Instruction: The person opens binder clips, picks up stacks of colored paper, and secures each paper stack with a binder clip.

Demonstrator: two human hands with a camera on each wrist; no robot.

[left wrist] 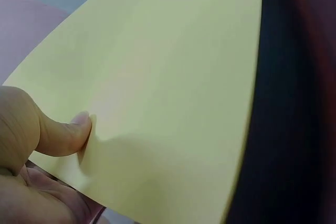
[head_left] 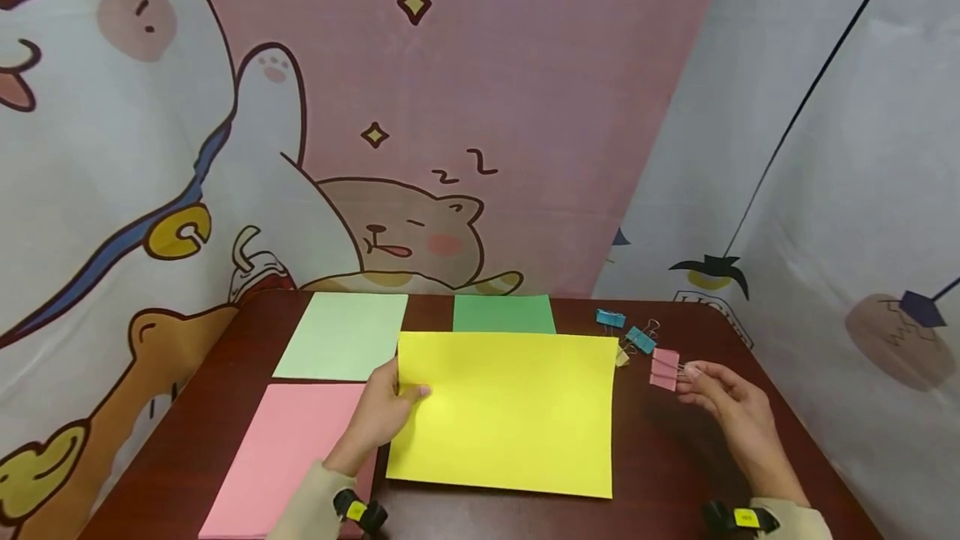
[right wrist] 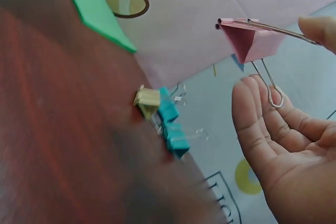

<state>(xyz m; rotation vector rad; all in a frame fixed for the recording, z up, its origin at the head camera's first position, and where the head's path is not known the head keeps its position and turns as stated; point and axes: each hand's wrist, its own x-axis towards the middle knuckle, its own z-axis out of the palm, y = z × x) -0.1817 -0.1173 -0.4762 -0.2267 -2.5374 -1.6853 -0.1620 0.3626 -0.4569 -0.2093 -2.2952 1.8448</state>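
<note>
My left hand (head_left: pixel 384 408) pinches the left edge of a yellow paper sheet (head_left: pixel 510 415), thumb on top and fingers behind it. The sheet is held up over the table, and in the left wrist view the yellow paper (left wrist: pixel 168 77) fills most of the frame. To the right of the sheet, my right hand (head_left: pixel 731 407) holds a pink binder clip (head_left: pixel 664 368) by its wire handles. In the right wrist view the thumb is on one handle of the pink binder clip (right wrist: pixel 257 43) and the fingers are at the other. The clip is apart from the paper.
Pink paper (head_left: pixel 292 448) lies at the left of the brown table (head_left: pixel 675 473), with light green paper (head_left: pixel 341 336) behind it. Darker green paper (head_left: pixel 502 313) is partly hidden by the yellow sheet. Two blue binder clips (head_left: pixel 611 318) and a yellow binder clip (right wrist: pixel 147 99) sit at back right.
</note>
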